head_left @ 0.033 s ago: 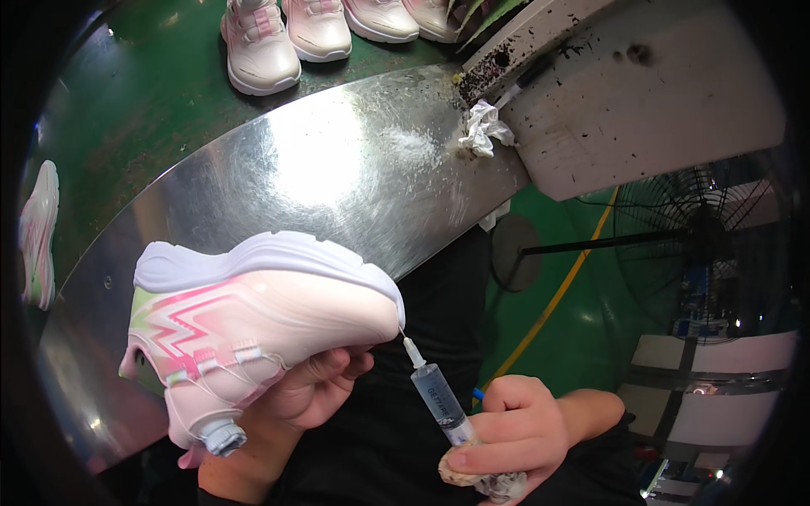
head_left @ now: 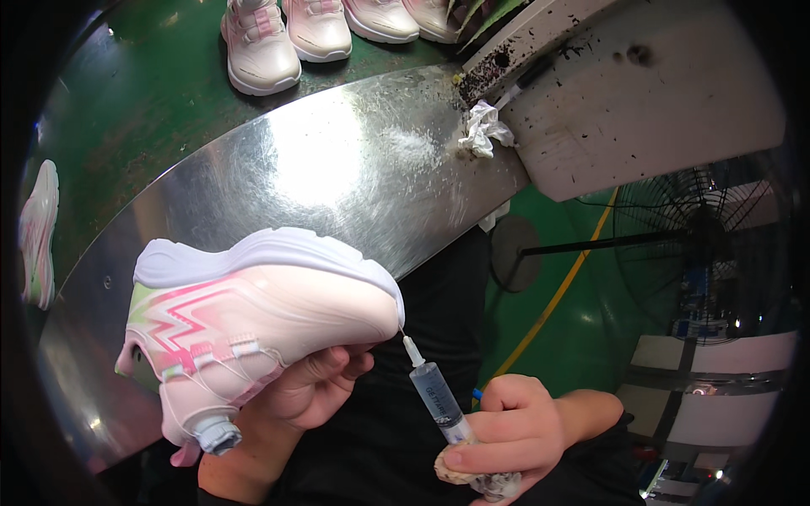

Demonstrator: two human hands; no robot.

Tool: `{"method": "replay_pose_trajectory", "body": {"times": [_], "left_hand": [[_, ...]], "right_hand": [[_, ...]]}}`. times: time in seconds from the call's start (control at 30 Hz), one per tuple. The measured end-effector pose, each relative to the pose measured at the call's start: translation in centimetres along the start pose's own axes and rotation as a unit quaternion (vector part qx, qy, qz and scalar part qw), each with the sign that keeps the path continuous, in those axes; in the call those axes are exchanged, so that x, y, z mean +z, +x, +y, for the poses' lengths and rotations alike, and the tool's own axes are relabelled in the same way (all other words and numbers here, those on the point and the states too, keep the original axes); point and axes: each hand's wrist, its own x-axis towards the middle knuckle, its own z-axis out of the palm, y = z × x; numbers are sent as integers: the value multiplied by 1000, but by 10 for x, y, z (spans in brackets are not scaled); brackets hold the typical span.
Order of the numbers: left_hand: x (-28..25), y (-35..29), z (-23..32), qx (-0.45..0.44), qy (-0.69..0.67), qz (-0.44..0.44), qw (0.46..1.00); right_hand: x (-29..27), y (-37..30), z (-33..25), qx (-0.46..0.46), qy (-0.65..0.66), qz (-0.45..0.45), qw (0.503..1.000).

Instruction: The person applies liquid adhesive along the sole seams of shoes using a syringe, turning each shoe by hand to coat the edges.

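A pink and white sneaker (head_left: 278, 312) is held upside down, its pale lavender sole (head_left: 261, 253) facing up and its toe pointing right. My left hand (head_left: 316, 390) grips it from below near the forefoot; part of the hand is hidden behind the shoe. My right hand (head_left: 516, 434) is closed around a clear syringe (head_left: 436, 394) with a white tip and liquid inside. The thin needle touches, or nearly touches, the seam between sole and upper at the toe. A crumpled, stained wad (head_left: 481, 481) and a small blue-ended stick (head_left: 477, 394) are also in my right hand.
Beyond the shoe lies a scratched metal worktop (head_left: 228, 181) with a crumpled white tissue (head_left: 485, 128) at its right. Several similar sneakers (head_left: 260, 51) stand on the green surface behind, another (head_left: 39, 236) at far left. A stained pale panel (head_left: 650, 101) and a floor fan (head_left: 704, 219) are at right.
The sneaker has rolled and shifted slightly, its ankle end moving a little left and down. The syringe stays at the toe, and my right hand has barely moved.
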Motion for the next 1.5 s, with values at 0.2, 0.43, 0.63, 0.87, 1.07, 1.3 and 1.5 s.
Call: {"method": "replay_pose_trajectory", "body": {"times": [0.2,0.43,0.63,0.87,1.07,1.3,1.5], "left_hand": [[15,6,6,-6,-56,-61,997],[16,0,6,-23,-63,-38,997],[20,-1,6,-26,-56,-24,998],[24,0,6,-27,-25,-2,999],[23,-2,9,-32,-21,2,999],[21,-22,19,-64,-29,-58,996],[17,-119,29,-20,0,130,991]], "right_hand": [[4,10,6,-15,-111,-22,993],[20,-10,12,-6,-191,-20,981],[21,-11,14,-14,-207,-25,978],[23,-13,16,-26,-210,-20,977],[26,-11,14,-17,-212,-34,977],[23,-16,16,-70,-203,96,972],[8,9,91,-5,-251,76,965]]}}
